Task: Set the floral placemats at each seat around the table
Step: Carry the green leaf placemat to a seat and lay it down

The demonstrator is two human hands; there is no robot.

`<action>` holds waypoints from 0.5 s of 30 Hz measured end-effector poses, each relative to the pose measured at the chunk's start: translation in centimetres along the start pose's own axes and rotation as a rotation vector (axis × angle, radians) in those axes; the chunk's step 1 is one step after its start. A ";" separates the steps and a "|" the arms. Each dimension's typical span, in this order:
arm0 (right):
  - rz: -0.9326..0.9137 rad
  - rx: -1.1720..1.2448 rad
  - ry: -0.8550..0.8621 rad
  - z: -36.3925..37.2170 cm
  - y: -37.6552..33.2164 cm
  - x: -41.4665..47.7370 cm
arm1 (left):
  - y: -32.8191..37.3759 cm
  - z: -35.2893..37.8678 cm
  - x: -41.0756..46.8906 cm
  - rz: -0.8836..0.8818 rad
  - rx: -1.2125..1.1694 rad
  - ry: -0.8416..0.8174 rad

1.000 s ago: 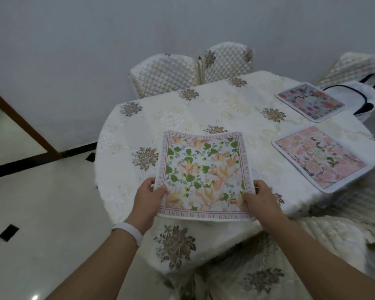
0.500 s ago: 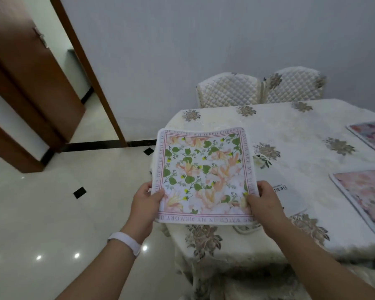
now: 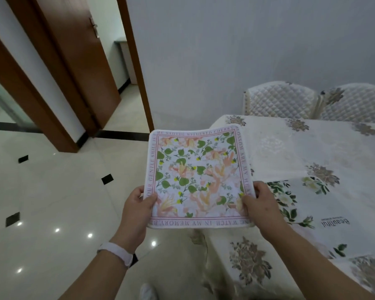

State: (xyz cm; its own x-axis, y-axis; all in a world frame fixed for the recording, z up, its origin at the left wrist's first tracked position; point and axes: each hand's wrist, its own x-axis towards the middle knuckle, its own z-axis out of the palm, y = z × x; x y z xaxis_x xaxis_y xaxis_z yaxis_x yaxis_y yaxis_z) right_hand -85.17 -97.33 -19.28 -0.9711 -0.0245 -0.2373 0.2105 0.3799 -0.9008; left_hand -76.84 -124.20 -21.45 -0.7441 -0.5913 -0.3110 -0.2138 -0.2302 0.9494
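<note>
A square floral placemat (image 3: 198, 176) with green leaves, peach blossoms and a lettered pink border is held flat in the air, just left of the table's corner. My left hand (image 3: 136, 210) pinches its near left edge and my right hand (image 3: 259, 205) pinches its near right edge, thumbs on top. To the right stands the table (image 3: 325, 152), draped in a cream cloth with brown flower motifs. On that cloth lies a white mat (image 3: 312, 204) printed with green-leaved flowers and the word "Beautiful", partly under a folded white flap.
Two quilted cream chairs (image 3: 279, 100) stand against the wall behind the table. An open brown door (image 3: 74, 68) and its frame are at the upper left. Glossy white floor tiles with small black insets (image 3: 52, 191) spread to the left. A white shoe tip (image 3: 147, 291) shows below.
My view has swung left along the table: the two pink placemats have left the frame and the doorway has come in. The held placemat now hangs beside the table corner, over the floor.
</note>
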 end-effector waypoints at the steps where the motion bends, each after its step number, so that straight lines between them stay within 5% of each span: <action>1: 0.002 0.000 -0.007 1.7 -0.8 0.5 | 0.4 -1.2 1.3 -0.001 -0.013 0.003; 15: -0.022 -0.087 -0.060 26.0 -11.1 7.0 | 6.1 -18.7 19.1 -0.039 -0.084 0.082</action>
State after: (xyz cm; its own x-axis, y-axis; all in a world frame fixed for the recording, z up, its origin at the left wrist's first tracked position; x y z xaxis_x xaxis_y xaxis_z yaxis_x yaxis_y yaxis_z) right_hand -91.42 -125.77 -20.39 -0.9664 -0.0877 -0.2416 0.1763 0.4576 -0.8715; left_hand -80.52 -151.30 -22.40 -0.6809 -0.6414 -0.3535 -0.1855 -0.3158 0.9305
